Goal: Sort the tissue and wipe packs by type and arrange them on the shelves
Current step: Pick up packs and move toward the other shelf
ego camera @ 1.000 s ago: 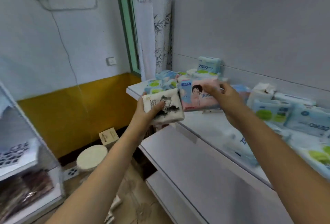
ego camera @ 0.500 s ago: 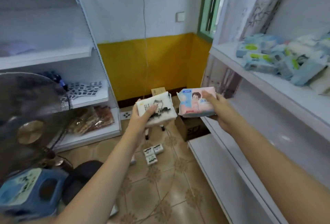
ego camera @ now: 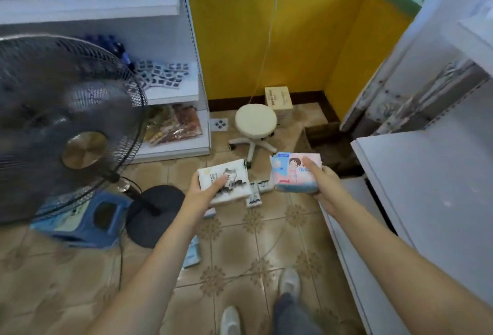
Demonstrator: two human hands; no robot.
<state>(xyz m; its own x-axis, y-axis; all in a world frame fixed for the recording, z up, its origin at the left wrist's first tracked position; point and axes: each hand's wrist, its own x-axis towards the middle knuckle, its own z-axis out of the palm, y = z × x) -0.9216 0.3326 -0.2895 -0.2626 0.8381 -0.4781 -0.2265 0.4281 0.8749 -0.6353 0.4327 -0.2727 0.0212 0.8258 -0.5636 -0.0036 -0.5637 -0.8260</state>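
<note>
Swung down and away from the stocked shelf toward the floor since the earlier frame, left hand (ego camera: pixel 198 196) clamping white cat-print pack (ego camera: pixel 225 184) mid-frame, right hand (ego camera: pixel 324 188) clamping pink pack (ego camera: pixel 292 173) beside it, apart, probably kept separate by type, near white shelf (ego camera: pixel 416 188) at right.

Your left pack (ego camera: pixel 225 184) is white with a grey-and-black cat print; your right pack (ego camera: pixel 294 172) is pink and pale blue. You see a cream stool (ego camera: pixel 255 120), a blue step stool (ego camera: pixel 88 218), a yellow wall (ego camera: pixel 266 38) and tan floral-patterned floor tiles (ego camera: pixel 237 249).
</note>
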